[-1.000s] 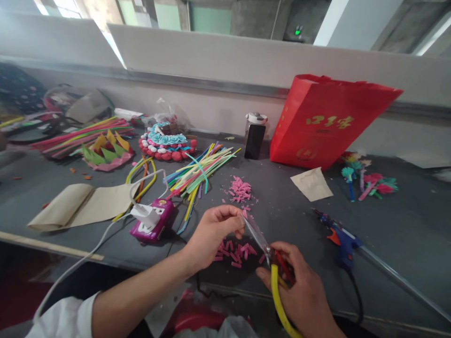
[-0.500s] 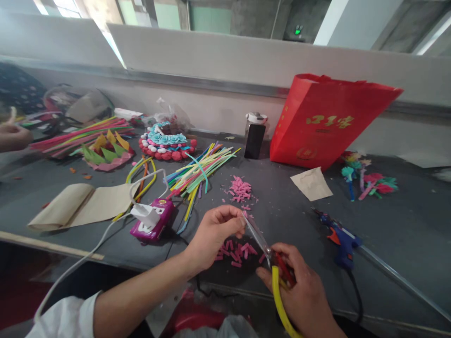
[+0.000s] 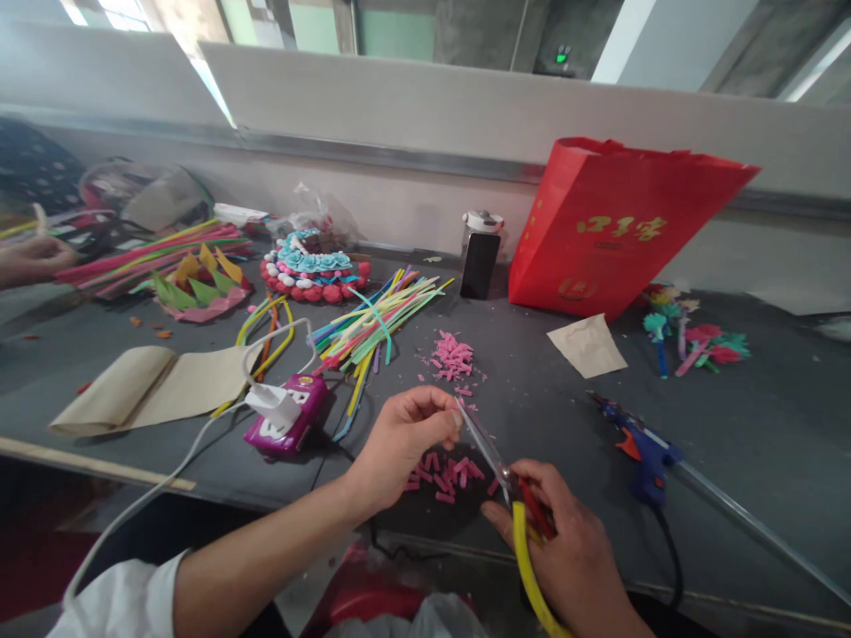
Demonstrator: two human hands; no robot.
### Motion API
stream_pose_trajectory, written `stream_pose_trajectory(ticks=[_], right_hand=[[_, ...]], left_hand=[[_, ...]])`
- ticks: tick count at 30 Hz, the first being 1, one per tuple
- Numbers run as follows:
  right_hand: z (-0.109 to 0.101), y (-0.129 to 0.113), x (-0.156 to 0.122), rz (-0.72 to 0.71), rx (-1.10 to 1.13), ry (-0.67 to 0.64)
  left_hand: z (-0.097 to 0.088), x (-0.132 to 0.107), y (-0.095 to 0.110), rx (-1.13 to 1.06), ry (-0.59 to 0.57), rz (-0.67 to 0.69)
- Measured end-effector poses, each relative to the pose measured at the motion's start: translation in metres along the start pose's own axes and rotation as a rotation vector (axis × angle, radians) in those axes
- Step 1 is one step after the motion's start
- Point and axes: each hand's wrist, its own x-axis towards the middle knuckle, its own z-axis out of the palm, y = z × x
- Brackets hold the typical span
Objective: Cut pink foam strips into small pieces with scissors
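My right hand (image 3: 572,554) is wrapped round the red and yellow handles of a pair of scissors (image 3: 495,461), whose blades point up and left. My left hand (image 3: 405,439) pinches something small at the blade tips; I cannot make out what it is. Directly under both hands lies a scatter of short pink cut pieces (image 3: 445,474) on the dark grey table (image 3: 532,399). A second small heap of pink pieces (image 3: 453,354) lies farther back.
A bundle of coloured strips (image 3: 376,323), a magenta power strip (image 3: 289,421) with a white plug, folded tan paper (image 3: 152,385), a blue glue gun (image 3: 642,452), a red bag (image 3: 612,226), a bottle (image 3: 480,252) and a beaded craft piece (image 3: 312,266). Another person's hand (image 3: 33,260) is at far left.
My hands and the scissors have stayed nearly in place. The other person's hand came into view at the far left and has lowered slightly.
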Motion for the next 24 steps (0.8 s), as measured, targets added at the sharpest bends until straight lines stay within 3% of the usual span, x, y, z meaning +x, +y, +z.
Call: stream_pose_trajectory(ticks=[15, 24], right_hand=[[-0.0021, -0.0038, 0.0008, -0.071, -0.063, 0.048], [0.0017, -0.008, -0.0024, 0.008, 0.028, 0.049]], left_hand=[[-0.0005, -0.0011, -0.0024, -0.037, -0.01, 0.015], [-0.001, -0.0012, -0.0043, -0.054, -0.021, 0.034]])
